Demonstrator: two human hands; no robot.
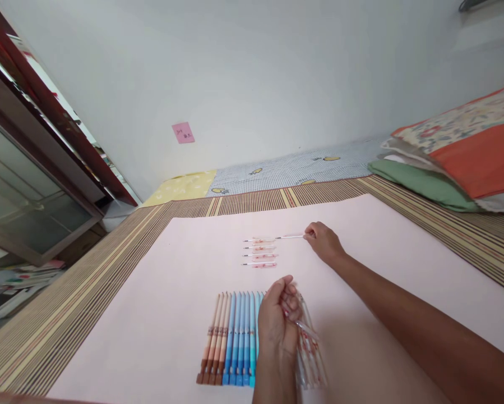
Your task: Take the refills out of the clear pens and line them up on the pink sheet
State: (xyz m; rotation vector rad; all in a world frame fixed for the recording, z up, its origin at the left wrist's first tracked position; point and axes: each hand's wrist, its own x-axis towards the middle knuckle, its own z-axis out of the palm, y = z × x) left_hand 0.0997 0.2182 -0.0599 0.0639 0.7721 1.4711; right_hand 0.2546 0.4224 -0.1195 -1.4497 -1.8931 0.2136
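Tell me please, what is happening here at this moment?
A person's right hand pinches one end of a thin white stick with a dark tip. The left hand, nearer the person, is curled around a clear tube. Beyond it, similar sticks lie stacked in rows on the pale pink sheet. Brown and blue pens lie side by side, left of the left hand.

Pale wall (277,73) beyond striped mat (75,292)

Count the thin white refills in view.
5. Four form a column on the sheet: top refill, second refill, third refill, bottom refill. A fifth refill is in the grip of the right hand. The left hand may hide others.
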